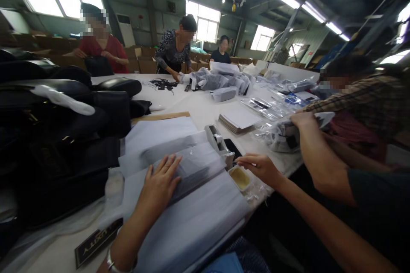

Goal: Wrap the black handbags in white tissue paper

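My left hand lies flat with fingers spread on a dark item wrapped in thin white tissue paper. The wrapped item rests on a stack of white tissue sheets. To its right, my right hand hovers by a tape dispenser, thumb and fingers pinched together. Whatever is between those fingertips is too small to make out. Just below them sits a small white dish with a yellow pad.
Black bags pile up at left, near a dark lettered card. White cards are stacked beyond the dispenser. Wrapped goods lie farther back. At right, a co-worker's arm reaches over a plastic-wrapped item. Other people stand around the table.
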{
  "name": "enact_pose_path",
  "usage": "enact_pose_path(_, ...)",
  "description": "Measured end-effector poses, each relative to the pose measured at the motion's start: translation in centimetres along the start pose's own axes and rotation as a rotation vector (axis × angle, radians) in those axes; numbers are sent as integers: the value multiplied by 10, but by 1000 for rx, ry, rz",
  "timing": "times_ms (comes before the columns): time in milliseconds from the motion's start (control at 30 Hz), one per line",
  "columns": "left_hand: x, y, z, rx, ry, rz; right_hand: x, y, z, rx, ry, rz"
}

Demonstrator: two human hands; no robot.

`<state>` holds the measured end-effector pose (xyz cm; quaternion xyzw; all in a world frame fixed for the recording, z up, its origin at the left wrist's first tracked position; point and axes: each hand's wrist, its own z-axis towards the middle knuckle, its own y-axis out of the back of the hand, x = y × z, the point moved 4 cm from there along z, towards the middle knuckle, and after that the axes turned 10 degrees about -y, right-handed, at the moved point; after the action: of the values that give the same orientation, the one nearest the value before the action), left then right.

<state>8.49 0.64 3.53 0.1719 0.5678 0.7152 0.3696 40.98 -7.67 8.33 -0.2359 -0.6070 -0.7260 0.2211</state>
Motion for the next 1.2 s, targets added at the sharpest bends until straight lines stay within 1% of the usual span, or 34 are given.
enact_pose_path(67,3,5,1,-18,20,-59,27,-2,12,86,186,-59)
enact_pose_path(133,7,12,1,-51,60,-113,55,-9,30,160,347,-121)
enact_pose_path(233,16,18,0,-100,175,-155,99,-31,62,272,523,-192)
enact_pose_path(333,28,18,-5,-149,262,-184,138,-62,95,382,644,-218)
enact_pose_path(433,41,14,-10,-239,262,-249,170,-95,124,499,729,-271)
enact_pose_path(533,51,9,-14,-328,240,-314,192,-128,146,603,776,-425)
enact_pose_path(633,56,6,-15,-361,251,-355,204,-153,157,675,797,-650)
enact_pose_path(700,56,5,-14,-368,257,-367,210,-162,158,689,800,-774)
enact_pose_path(833,56,5,-16,-367,263,-378,221,-169,153,667,786,-912)
enact_pose_path(900,59,2,-18,-354,283,-372,225,-169,154,657,778,-927)
enact_pose_path(967,62,0,-18,-347,280,-349,225,-167,159,613,756,-921)
enact_pose_path(1033,63,-2,-18,-330,269,-310,220,-162,168,572,674,-906)
enact_pose_path(1133,62,-2,-17,-288,258,-244,201,-149,178,570,460,-837)
enact_pose_path(1200,62,-1,-17,-266,243,-205,185,-135,179,499,341,-772)
